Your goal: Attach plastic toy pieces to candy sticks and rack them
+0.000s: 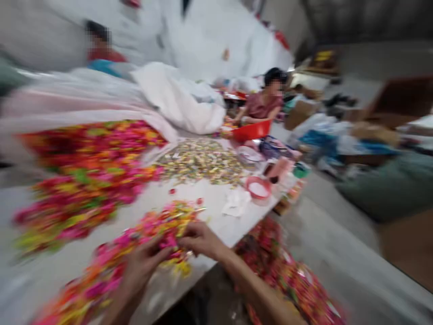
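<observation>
My left hand [145, 261] is over the near pile of small bright pieces [113, 253] on the white table [189, 192]. Its thumb and fingers close around a small pink piece [168, 240], whose kind the blur hides. Just right of it, my right hand [203, 240] has its fingers bent and pinched together, close to the same piece. What lies between those right fingertips is too blurred to make out. Pink, orange, yellow and green pieces spread under and around both hands.
A larger heap of bright pieces [91, 171] spills from a white sack [84, 97]. Behind stands a heap of small pale yellowish pieces [203, 160]. A red bowl [258, 188] sits near the table's right edge. Two people are across the table, one [264, 104] by a red basin [252, 131].
</observation>
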{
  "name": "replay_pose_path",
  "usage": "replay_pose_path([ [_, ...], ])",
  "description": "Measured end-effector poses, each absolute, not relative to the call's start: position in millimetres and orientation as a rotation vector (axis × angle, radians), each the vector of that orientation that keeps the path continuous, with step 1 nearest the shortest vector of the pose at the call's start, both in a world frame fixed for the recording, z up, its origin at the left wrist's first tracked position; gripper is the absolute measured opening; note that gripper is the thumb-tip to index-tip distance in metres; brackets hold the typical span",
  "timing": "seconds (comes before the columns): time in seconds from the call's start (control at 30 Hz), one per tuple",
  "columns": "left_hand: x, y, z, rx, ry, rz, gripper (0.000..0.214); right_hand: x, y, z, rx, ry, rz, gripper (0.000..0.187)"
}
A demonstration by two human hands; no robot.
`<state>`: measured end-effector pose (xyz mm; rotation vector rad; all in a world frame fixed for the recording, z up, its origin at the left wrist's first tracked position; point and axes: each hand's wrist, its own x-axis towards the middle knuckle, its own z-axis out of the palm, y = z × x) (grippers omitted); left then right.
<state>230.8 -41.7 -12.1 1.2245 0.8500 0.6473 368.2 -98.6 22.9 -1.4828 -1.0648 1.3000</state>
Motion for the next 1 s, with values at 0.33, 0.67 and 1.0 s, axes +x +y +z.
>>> replay_pose_path([
  [0.33, 187.3, 23.8, 28.0, 1.108, 0.872, 0.794, 0.041, 348.8, -18.0, 28.0, -1.295, -1.06, 1.391, 0.021],
  [0.67, 182.7, 16.2, 10.0, 0.938, 0.815, 0.773, 0.032, 340.4, -13.3, 19.0, -1.37, -1.074, 1.376, 0.02],
  [1.0, 176.5, 15.4, 10.7, 0.945, 0.712, 0.655, 0.028, 338.3, -17.4, 16.4, -1.429, -1.142, 1.254, 0.022],
])
